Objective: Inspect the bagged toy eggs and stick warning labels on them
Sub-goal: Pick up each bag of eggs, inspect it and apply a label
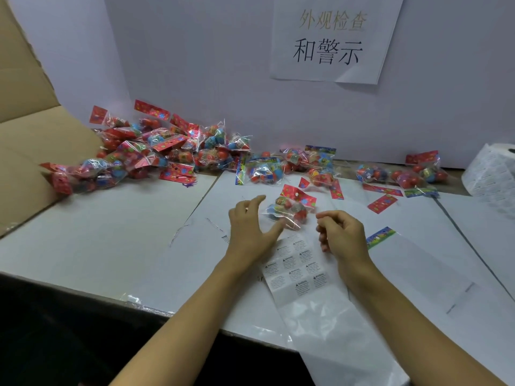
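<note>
Head cam is showing the label sheet lying nearest, right between both wrists so stickers are handy. Left hand is spreading its fingers beside one bag of toy eggs, probably steadying it. Right hand is curling its fingertips, maybe pinching a label, can't tell. The unchecked pile is waiting far left.

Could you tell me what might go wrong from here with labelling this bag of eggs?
The bag of toy eggs lies loose between the left hand and the right hand, neither with a firm grip on it, so it may slide or crinkle under a label. The warning label sheet is partly under the left wrist and could drag. Unlabelled bags nearby could get mixed in.
</note>
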The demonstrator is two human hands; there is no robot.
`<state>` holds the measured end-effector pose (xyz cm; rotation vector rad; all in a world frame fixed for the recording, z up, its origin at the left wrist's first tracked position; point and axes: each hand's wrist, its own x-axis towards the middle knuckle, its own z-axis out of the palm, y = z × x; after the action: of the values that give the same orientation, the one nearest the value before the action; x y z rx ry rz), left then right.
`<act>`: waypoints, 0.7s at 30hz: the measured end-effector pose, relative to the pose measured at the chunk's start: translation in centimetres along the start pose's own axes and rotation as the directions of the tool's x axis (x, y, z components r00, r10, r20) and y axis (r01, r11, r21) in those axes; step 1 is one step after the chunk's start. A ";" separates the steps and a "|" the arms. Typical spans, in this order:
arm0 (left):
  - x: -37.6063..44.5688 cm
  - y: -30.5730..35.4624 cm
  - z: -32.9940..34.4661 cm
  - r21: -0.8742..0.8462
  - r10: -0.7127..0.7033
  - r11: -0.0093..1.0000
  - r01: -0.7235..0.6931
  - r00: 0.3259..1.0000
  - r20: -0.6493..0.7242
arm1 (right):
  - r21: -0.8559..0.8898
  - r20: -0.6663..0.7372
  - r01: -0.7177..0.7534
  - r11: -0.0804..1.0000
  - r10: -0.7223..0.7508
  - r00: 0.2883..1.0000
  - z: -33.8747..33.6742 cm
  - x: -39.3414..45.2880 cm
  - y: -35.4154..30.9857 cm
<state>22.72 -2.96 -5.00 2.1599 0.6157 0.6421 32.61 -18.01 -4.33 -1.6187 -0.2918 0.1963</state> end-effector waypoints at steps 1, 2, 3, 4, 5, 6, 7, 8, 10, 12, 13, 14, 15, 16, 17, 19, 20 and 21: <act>0.2 0.0 0.0 0.071 -0.027 0.997 0.023 0.998 0.049 | -0.023 0.015 -0.015 1.000 0.015 1.000 0.1 0.0 0.1; 0.3 -0.1 0.2 0.169 -0.024 0.986 0.006 0.994 0.104 | -0.055 0.036 -0.021 0.998 0.024 0.999 0.3 -0.1 0.2; 0.3 -0.1 0.4 0.274 -0.001 0.961 -0.042 0.988 0.153 | -0.089 0.060 -0.020 0.996 0.025 0.998 0.4 -0.2 0.1; 0.3 -0.2 0.6 0.342 0.030 0.935 -0.092 0.983 0.182 | -0.110 0.080 -0.014 0.994 0.023 0.997 0.5 -0.3 0.1; 0.3 -0.4 0.7 0.354 0.061 0.927 -0.123 0.982 0.181 | -0.113 0.088 -0.010 0.993 0.020 0.996 0.5 -0.3 0.1; 0.4 -0.5 0.7 0.323 0.088 0.937 -0.133 0.985 0.150 | -0.108 0.087 -0.008 0.994 0.018 0.996 0.4 -0.4 0.1; 0.5 -0.6 0.6 0.268 0.107 0.955 -0.129 0.990 0.096 | -0.104 0.081 -0.006 0.995 0.014 0.997 0.4 -0.4 0.0; 0.5 -0.6 0.6 0.210 0.113 0.971 -0.117 0.993 0.032 | -0.103 0.073 -0.004 0.995 0.011 0.997 0.3 -0.5 -0.1; 0.3 -0.4 0.2 0.049 0.076 0.996 -0.074 0.996 -0.036 | -0.102 0.075 -0.004 0.995 0.012 0.997 0.2 -0.5 -0.2; 0.3 0.1 -0.5 -0.304 -0.002 0.953 0.004 1.000 0.007 | -0.107 0.135 0.008 0.994 0.007 0.991 0.3 -0.6 -0.4; 0.2 0.4 -0.9 -0.488 -0.040 0.871 0.062 0.998 0.056 | -0.134 0.185 0.028 0.991 -0.003 0.983 0.3 -0.7 -0.6; 0.1 0.8 -1.3 -0.631 -0.069 0.765 0.129 0.991 0.118 | -0.174 0.231 0.053 0.983 -0.011 0.973 0.4 -0.9 -0.9; 0.0 1.1 -1.6 -0.723 -0.082 0.663 0.196 0.978 0.190 | -0.209 0.255 0.070 0.975 -0.015 0.967 0.5 -1.2 -1.1; -0.1 1.5 -1.8 -0.767 -0.077 0.588 0.255 0.962 0.260 | -0.218 0.257 0.073 0.973 -0.015 0.966 0.6 -1.4 -1.4; -0.3 1.8 -1.8 -0.775 -0.064 0.557 0.298 0.946 0.318 | -0.198 0.247 0.066 0.978 -0.016 0.969 0.7 -1.6 -1.6; -0.4 2.2 -1.5 -0.757 -0.041 0.562 0.334 0.925 0.377 | -0.131 0.223 0.068 0.989 -0.037 0.974 0.7 -1.8 -1.8; -0.3 2.3 -1.3 -0.753 -0.045 0.561 0.344 0.921 0.388 | -0.120 0.214 0.080 0.990 -0.053 0.975 0.6 -1.7 -1.8; -0.3 2.4 -1.3 -0.744 -0.054 0.566 0.353 0.917 0.394 | -0.118 0.204 0.089 0.989 -0.064 0.977 0.6 -1.6 -1.8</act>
<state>22.22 -3.77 -2.47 1.2390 0.2827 0.3051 30.83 -17.86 -2.62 -1.7124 -0.5297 0.2871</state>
